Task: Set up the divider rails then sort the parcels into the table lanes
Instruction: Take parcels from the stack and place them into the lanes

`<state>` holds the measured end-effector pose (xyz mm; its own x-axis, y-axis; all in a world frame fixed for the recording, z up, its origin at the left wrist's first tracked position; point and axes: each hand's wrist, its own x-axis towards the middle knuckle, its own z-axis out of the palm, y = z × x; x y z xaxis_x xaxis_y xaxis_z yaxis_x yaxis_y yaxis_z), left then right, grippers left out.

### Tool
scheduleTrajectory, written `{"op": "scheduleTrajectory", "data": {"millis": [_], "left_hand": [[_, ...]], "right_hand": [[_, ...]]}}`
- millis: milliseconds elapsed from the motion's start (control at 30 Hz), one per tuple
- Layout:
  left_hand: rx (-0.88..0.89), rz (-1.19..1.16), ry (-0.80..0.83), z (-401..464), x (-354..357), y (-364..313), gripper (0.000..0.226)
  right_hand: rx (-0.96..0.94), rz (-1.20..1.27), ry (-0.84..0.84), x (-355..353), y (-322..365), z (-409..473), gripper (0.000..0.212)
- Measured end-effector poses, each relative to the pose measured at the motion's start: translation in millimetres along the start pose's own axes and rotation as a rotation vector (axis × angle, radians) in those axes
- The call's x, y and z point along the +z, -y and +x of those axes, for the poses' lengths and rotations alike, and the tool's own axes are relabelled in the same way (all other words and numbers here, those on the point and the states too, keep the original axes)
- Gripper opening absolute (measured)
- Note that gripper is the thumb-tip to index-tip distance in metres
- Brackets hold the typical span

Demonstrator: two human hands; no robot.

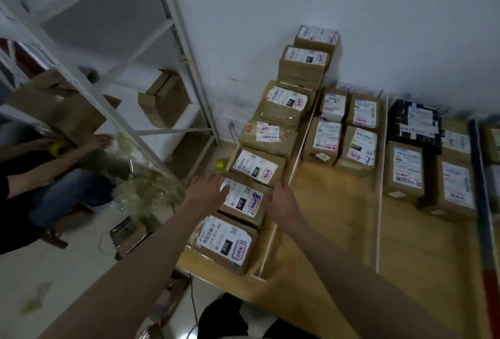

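A cardboard parcel [244, 202] with a white label lies second from the front in the left lane of the wooden table [332, 233]. My left hand [205, 188] lies flat against its left edge, fingers straight. My right hand [281, 203] presses its right side next to the first white divider rail [290, 173]. Several labelled parcels fill this lane in a row running back to the wall, with the nearest parcel [224, 244] just in front. A second white rail [380, 176] and a dark blue rail [480, 176] bound the lanes to the right.
The middle lane holds several small parcels [346, 133] at the back. The right lane holds a black parcel [415, 122] and brown boxes [430, 179]. A white metal shelf [167, 49] stands on the left. A seated person [40, 176] works with tape on the floor side.
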<state>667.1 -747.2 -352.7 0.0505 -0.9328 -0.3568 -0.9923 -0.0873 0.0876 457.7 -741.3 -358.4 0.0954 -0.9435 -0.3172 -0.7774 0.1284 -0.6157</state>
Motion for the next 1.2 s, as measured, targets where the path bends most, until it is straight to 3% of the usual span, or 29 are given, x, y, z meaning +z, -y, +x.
{"op": "scheduleTrajectory", "data": {"millis": [100, 233, 467, 767, 1067, 1200], "left_hand": [[0.047, -0.047, 0.073, 23.5, 10.2, 14.7, 0.051], [0.034, -0.233, 0.193, 44.0, 21.8, 28.4, 0.048], [-0.018, -0.481, 0.274, 37.9, 41.9, 36.4, 0.049], [0.045, -0.620, 0.171, 19.1, 13.2, 41.0, 0.041], [0.119, -0.714, -0.036, 15.3, -38.9, 36.3, 0.044], [0.141, -0.721, -0.091, 30.3, -64.8, 28.2, 0.043]], "right_hand": [[0.114, 0.056, 0.018, 23.3, 6.9, 1.9, 0.057], [0.288, 0.123, -0.001, 47.3, 9.9, 9.7, 0.050], [0.355, 0.259, -0.122, 67.0, 17.1, 5.3, 0.054], [0.330, 0.295, -0.221, 44.9, 36.0, -6.6, 0.050], [0.290, 0.309, -0.108, -5.8, 56.4, -0.6, 0.036], [0.283, 0.163, -0.059, -29.5, 56.7, -0.9, 0.034]]}}
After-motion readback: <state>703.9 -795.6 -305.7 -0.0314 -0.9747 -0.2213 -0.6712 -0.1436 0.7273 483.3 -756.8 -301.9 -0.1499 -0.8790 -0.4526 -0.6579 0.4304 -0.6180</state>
